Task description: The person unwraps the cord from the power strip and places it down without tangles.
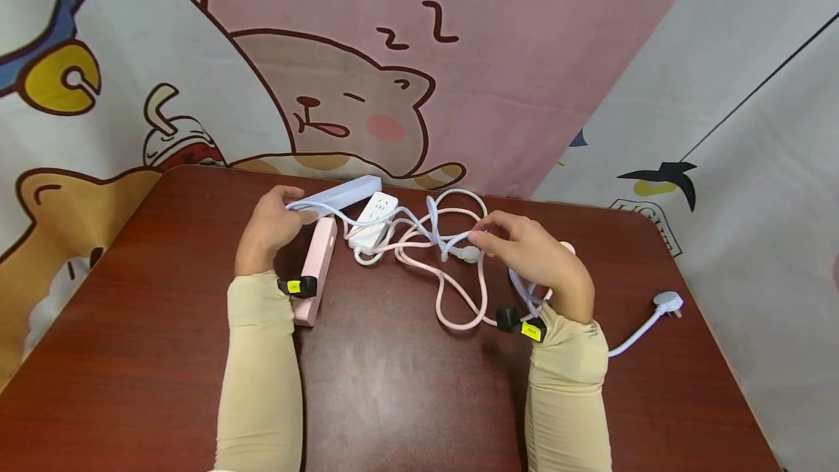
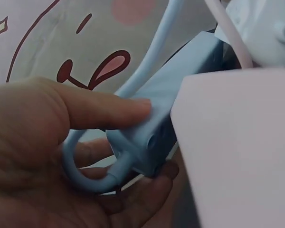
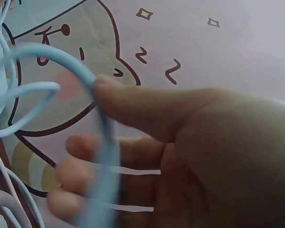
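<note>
My left hand point(image 1: 272, 224) grips the near end of a pale blue power strip point(image 1: 352, 191), thumb on top and fingers beneath, as the left wrist view shows. The strip's blue cord point(image 2: 154, 50) loops out of that end past the hand. In my right hand point(image 1: 534, 253) a length of the same-coloured cord point(image 3: 66, 59) is held between thumb and fingers, raised off the table. A pink power strip point(image 1: 318, 264) lies beside my left wrist, and a white power strip point(image 1: 375, 218) lies between the hands. The right forearm hides part of the cords.
Pink cord point(image 1: 440, 290) lies in tangled loops mid-table, with a white plug point(image 1: 467, 254) among them. A pale blue plug point(image 1: 668, 302) sits near the right edge of the brown table point(image 1: 406, 399). Behind hangs a cartoon-printed curtain point(image 1: 511, 79).
</note>
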Demonstrator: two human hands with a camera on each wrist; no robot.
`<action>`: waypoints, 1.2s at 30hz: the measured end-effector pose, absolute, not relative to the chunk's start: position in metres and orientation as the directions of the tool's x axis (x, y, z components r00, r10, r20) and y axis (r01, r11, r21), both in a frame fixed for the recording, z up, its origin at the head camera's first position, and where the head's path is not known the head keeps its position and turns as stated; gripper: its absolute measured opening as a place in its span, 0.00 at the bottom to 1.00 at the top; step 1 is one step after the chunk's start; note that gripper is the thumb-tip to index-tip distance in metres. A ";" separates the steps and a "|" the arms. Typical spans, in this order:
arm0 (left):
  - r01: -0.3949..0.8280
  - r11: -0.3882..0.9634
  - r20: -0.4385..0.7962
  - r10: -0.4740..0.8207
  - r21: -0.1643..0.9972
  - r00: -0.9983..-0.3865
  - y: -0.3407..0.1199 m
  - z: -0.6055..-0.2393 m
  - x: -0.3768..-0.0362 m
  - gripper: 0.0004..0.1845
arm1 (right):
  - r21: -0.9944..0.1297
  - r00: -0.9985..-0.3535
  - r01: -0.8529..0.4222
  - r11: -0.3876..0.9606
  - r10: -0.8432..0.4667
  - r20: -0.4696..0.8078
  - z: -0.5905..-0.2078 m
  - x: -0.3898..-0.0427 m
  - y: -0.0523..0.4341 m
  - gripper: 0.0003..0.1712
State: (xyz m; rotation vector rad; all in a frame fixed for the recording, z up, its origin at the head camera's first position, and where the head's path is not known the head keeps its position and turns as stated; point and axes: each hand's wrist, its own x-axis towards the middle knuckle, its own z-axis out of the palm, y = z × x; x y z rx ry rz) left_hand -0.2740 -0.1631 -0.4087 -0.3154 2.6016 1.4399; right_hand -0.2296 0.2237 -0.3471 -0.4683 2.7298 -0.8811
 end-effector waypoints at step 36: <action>-0.202 0.654 -0.209 -0.068 0.729 -0.976 -0.182 -0.396 -0.257 0.28 | -0.541 -0.954 -0.184 0.820 -0.281 -0.101 -0.326 -0.209 0.247 0.23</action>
